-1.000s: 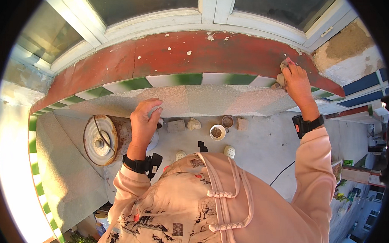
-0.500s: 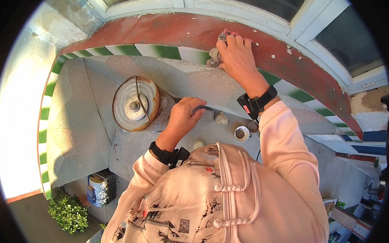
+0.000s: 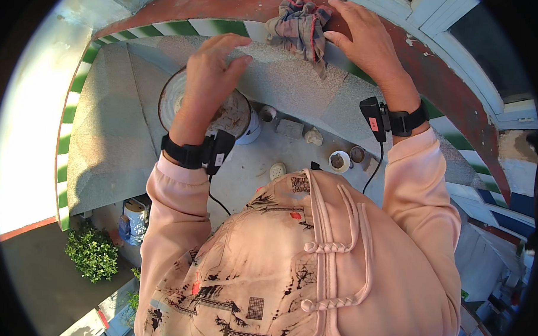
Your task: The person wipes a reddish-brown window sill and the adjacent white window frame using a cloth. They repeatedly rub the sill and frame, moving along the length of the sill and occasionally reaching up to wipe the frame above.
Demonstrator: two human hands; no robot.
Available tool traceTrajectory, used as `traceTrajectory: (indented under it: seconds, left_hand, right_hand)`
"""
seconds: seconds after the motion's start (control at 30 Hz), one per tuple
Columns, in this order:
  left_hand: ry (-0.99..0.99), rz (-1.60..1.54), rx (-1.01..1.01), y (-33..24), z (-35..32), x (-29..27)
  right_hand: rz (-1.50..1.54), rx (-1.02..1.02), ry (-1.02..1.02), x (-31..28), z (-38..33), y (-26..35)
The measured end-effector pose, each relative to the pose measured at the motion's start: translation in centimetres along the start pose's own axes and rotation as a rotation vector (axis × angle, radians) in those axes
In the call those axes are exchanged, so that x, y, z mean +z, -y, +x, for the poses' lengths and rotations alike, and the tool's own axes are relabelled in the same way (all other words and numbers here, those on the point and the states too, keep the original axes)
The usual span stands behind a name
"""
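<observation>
While the right grip (image 3: 368, 44) was clenched on the cloth (image 3: 297, 30) half a second ago, its thumb and fingers now stand apart, leaving the cloth loosely bunched across the red sill (image 3: 227, 8) and tiled edge (image 3: 179, 27). The rubbing looks paused to me. The cloth lies at nine o'clock from the right grip, perhaps touching its thumb, and two o'clock from the parted, bare left grip (image 3: 212, 65).

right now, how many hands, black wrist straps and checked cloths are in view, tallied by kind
Hands, left hand and right hand: 2
Black wrist straps, left strap and right strap: 2
Checked cloth: 1
Total: 5
</observation>
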State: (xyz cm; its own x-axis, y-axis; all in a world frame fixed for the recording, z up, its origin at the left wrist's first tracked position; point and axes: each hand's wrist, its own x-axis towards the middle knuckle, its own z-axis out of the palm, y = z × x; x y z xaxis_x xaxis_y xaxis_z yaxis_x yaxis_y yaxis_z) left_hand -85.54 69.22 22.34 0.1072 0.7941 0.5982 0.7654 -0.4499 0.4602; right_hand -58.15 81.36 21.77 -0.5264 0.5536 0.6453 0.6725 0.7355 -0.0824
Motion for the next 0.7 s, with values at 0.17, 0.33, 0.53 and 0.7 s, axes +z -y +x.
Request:
traceTrajectory:
  seconds: [0.17, 0.33, 0.53, 0.7]
  left_hand:
    - [0.115, 0.059, 0.063, 1.5, 7.6, -1.3]
    - [0.371, 0.241, 0.145, 0.9, 9.1, 2.4]
    - [0.507, 0.333, 0.265, 1.7, 10.3, 7.9]
    - [0.587, 0.333, 0.288, 3.0, 10.3, 11.3]
  right_hand:
    - [0.138, 0.224, -0.069, -5.6, -6.4, -1.3]
    - [0.269, 0.356, -0.156, -8.7, -11.1, -1.2]
    - [0.212, 0.31, -0.107, -10.1, -14.6, 0.0]
    - [0.149, 0.341, -0.082, -9.8, -15.3, 1.2]
